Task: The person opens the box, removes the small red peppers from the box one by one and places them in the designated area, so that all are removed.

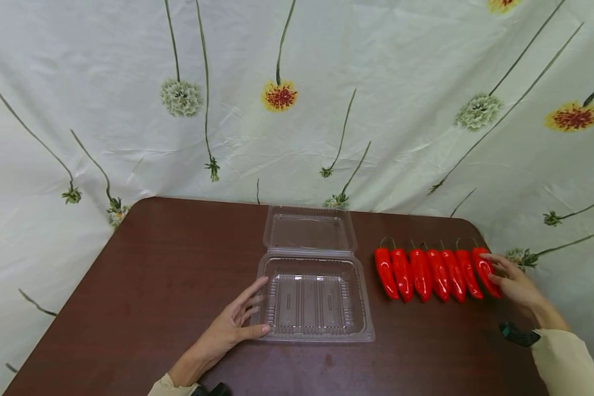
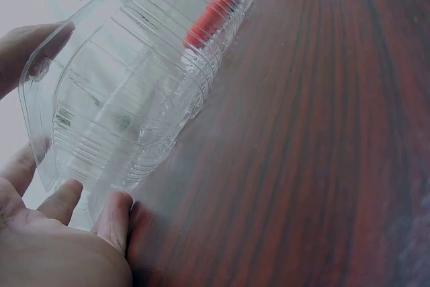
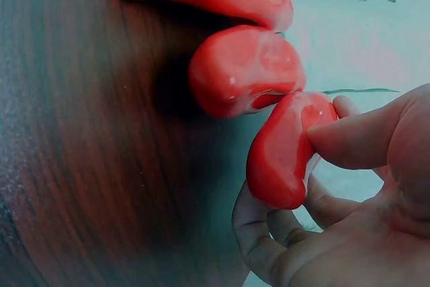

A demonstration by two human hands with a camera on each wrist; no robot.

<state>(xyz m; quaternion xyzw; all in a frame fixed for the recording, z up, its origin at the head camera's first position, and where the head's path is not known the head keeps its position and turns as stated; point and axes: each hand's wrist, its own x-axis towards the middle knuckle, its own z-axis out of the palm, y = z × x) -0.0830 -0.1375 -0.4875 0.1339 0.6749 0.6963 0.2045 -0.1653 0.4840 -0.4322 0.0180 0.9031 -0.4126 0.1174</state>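
— Where do we stand? Our right hand (image 1: 512,283) pinches the rightmost red chili pepper (image 1: 486,269) between thumb and curled fingers at the end of the row of peppers (image 1: 428,272), near the table's (image 1: 143,286) right edge.

— And our left hand (image 1: 230,327) rests with fingers spread against the left rim of the open clear clamshell container (image 1: 314,297), which sits mid-table.

— The pepper looks glossy; we judge it could slip from a light pinch or nudge its neighbour out of line.

— The light container might skid too. Any labels? We see none.
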